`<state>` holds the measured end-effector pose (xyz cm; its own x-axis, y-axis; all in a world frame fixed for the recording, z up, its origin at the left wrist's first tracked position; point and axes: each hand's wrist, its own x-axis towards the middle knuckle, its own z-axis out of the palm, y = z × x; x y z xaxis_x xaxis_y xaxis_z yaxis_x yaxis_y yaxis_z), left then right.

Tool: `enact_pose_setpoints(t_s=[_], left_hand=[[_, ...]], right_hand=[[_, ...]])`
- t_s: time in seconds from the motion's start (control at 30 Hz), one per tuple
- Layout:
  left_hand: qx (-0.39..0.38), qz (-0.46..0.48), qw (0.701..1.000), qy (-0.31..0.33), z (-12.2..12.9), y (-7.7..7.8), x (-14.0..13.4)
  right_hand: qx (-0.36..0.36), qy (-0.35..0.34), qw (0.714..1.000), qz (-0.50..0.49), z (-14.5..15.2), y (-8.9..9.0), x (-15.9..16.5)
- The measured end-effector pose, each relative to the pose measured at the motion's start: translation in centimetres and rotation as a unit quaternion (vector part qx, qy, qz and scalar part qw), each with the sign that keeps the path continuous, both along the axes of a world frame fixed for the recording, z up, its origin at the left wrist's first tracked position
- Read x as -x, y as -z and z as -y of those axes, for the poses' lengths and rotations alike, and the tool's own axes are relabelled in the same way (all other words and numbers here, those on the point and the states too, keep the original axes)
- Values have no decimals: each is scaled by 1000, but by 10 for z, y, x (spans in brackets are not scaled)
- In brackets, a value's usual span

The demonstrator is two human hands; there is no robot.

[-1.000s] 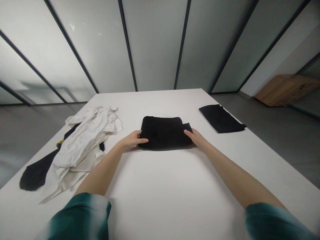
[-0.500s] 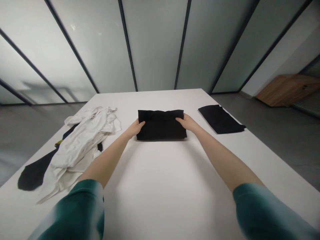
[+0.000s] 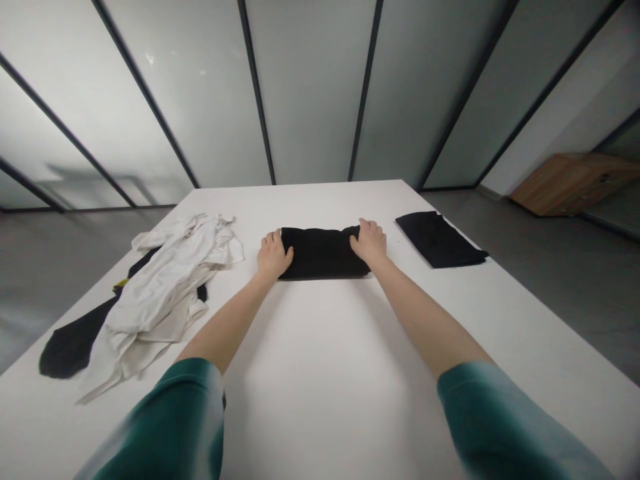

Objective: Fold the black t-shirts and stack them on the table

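A folded black garment (image 3: 323, 253) lies across the middle of the white table, its long front edge toward me. My left hand (image 3: 273, 256) is closed around its left end, thumb on top and fingers over the outer side. At the right end my right hand (image 3: 371, 241) grips the cloth, its thumb on the upper surface and its fingers bent over the far right corner. Both palms face down, and the fingertips are partly hidden.
On the left a loose heap of white clothing (image 3: 160, 287) partly covers a dark garment (image 3: 75, 340) with a small yellow patch. Another folded black garment (image 3: 440, 240) lies by the right edge of the white table (image 3: 325, 373). Frosted glass panels stand beyond the far edge.
Both hands have shifted from pinching the side edges to lying over the ends, backs of the fingers now visible. The garment's far edge has come lower and looks flatter on the table.
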<state>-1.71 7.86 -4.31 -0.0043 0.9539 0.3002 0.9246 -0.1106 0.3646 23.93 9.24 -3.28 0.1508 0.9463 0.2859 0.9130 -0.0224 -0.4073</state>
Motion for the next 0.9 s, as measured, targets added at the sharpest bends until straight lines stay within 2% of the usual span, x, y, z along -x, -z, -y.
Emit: enact_pose_setpoints(t_s=[0.07, 0.1, 0.17, 0.2, 0.27, 0.37, 0.5, 0.63, 0.73, 0.9], left_hand=[[-39, -30, 997, 67, 7, 0, -7], [-43, -39, 993, 105, 8, 1, -11], [-26, -52, 985, 160, 7, 4, -18], [-2, -56, 984, 169, 5, 7, -21], [66, -55, 984, 155, -3, 12, -21], [139, -39, 980, 135, -15, 19, -14], [130, -13, 975, 178, -19, 25, 3], [111, 10, 970, 216, -8, 30, 24], [84, 24, 975, 202, 3, 33, 34], [15, 78, 986, 148, 7, 36, 40]], right_hand=[[-61, -102, 993, 20, 8, 2, 7], [-66, -159, 984, 34, 12, 4, 10], [-27, -228, 971, 65, 20, 13, 15], [6, -232, 970, 76, 23, 18, 16], [61, -194, 976, 77, 27, 27, 12], [90, -146, 984, 51, 26, 37, -1], [100, -142, 985, 11, 18, 43, -15], [102, -191, 976, -36, 16, 50, -25], [74, -214, 971, -73, 24, 55, -34], [-72, -171, 967, -175, 38, 62, -47]])
